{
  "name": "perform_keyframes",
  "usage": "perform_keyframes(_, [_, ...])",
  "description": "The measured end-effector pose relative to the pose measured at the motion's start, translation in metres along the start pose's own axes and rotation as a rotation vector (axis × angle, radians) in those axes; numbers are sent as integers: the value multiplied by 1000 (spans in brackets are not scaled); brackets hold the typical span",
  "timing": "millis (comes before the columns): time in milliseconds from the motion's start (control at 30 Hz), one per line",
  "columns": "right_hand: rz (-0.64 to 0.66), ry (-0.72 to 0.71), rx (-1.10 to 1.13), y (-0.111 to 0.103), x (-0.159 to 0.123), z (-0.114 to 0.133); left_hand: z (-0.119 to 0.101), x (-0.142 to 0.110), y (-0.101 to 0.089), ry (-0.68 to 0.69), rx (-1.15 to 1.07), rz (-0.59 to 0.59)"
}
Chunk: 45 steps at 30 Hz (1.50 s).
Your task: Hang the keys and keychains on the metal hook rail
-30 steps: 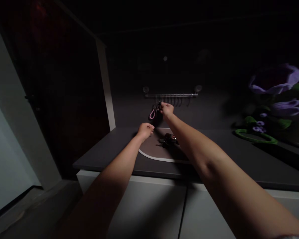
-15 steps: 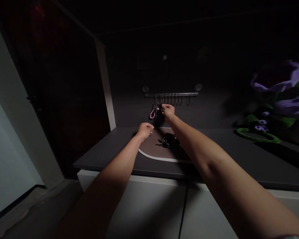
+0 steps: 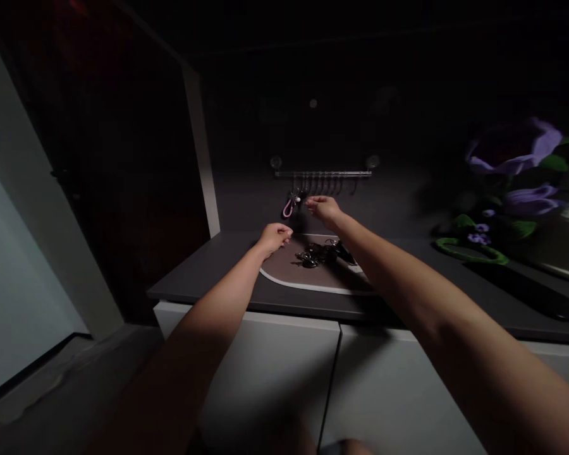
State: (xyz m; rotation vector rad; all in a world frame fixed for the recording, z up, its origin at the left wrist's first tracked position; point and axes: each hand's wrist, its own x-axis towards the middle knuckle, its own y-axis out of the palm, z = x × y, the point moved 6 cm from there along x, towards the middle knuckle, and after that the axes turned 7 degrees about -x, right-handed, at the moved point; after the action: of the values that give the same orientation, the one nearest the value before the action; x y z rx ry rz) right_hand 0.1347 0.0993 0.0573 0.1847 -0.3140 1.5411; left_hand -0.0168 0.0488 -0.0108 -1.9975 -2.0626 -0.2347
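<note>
Dark wall (image 3: 246, 196), fingers (image 3: 315, 200) near pink loop (image 3: 291, 206)

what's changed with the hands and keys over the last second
The right hand has drawn back, rightward, from beside the pink loop under the rail; it seems to have let go of something dark there, but it's too dim to be sure. The left hand, the hanging loop and the keys on the mat stayed put.

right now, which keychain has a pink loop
The leftmost keychain hanging from the hook rail; the keys on the brown mat show none.
</note>
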Motion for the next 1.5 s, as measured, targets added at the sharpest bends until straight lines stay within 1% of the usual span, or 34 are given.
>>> perform_keyframes(100, [65,-26,-65,-5,-21,3,-3,-4,3,19,6,55])
perform_keyframes(200, [92,-132,-209,-10,-43,1,-6,-8,7,22,20,131])
perform_keyframes(367, [98,-381,-675,-16,-75,-10,-9,-14,14,68,94,278])
perform_keyframes(467, [151,-485,-889,-16,-86,-17,-10,-17,17,94,128,327])
perform_keyframes(633, [222,-607,-1094,-13,-90,-23,-10,-19,22,126,213,374])
perform_keyframes(767, [215,-611,-1175,-10,-87,-27,-7,-20,28,145,252,424])
perform_keyframes(1000, [208,-569,-1251,-8,-84,-30,1,-17,32,109,264,475])
perform_keyframes(1167, [217,-567,-1280,-6,-83,-30,0,-17,31,111,281,457])
perform_keyframes(1300, [214,-568,-1279,-6,-83,-29,-3,-17,28,123,258,408])
perform_keyframes(1500, [217,-583,-1267,-5,-84,-27,-4,-14,22,102,187,345])
